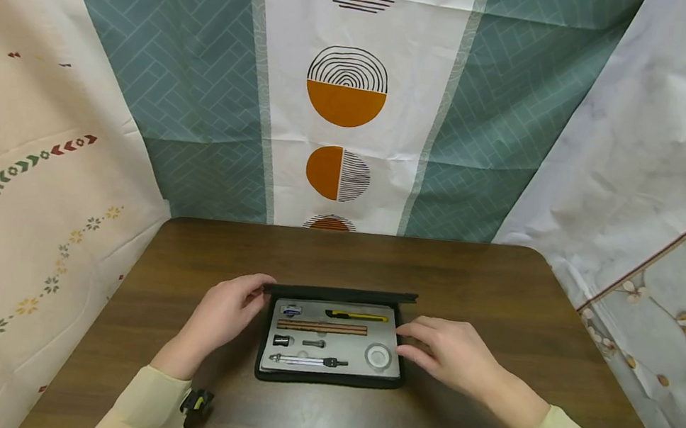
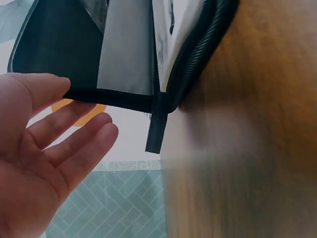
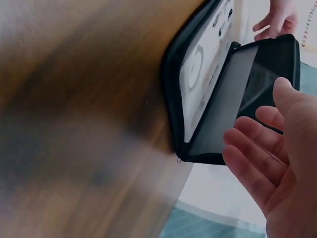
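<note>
A black zip case lies unfolded on the table, its lid standing up along the far side. My left hand pinches the lid's left edge, thumb on the inner face and fingers behind, as the left wrist view shows. My right hand is beside the case's right edge with fingers loosely extended; whether it touches the case I cannot tell. In the grey tray lie a yellow cutter knife, wooden pencils, a compass, an eraser, a black sharpener and a white ring-shaped roll.
The brown wooden table ends at a patterned curtain behind it. Patterned cloth also hangs on the left and right. A dark zip pull tab hangs from the case's left corner.
</note>
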{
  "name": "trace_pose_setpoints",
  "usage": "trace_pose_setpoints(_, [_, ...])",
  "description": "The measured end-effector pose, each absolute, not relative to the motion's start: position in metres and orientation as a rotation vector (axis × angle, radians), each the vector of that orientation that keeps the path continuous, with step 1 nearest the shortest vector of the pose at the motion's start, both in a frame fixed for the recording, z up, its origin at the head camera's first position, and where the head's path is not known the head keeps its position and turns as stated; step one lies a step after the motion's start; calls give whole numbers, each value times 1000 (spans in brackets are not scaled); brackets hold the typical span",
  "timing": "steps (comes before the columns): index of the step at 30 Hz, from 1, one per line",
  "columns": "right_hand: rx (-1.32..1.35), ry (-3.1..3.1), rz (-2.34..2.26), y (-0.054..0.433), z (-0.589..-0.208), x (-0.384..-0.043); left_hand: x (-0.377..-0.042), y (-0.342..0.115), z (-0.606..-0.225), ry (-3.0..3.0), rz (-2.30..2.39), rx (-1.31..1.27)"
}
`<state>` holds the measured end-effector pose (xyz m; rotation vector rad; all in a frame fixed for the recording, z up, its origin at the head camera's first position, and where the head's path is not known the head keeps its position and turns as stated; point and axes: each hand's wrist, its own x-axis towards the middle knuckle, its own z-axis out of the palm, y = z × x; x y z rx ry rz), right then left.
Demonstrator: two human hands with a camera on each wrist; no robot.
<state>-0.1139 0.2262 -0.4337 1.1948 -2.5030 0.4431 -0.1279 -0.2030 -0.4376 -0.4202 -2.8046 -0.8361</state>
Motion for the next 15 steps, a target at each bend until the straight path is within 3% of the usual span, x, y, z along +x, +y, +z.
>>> trace_pose_setpoints(15, [1093,-2437,483,236,-441,-95,-92,-206,-449,-2843,-554,-776])
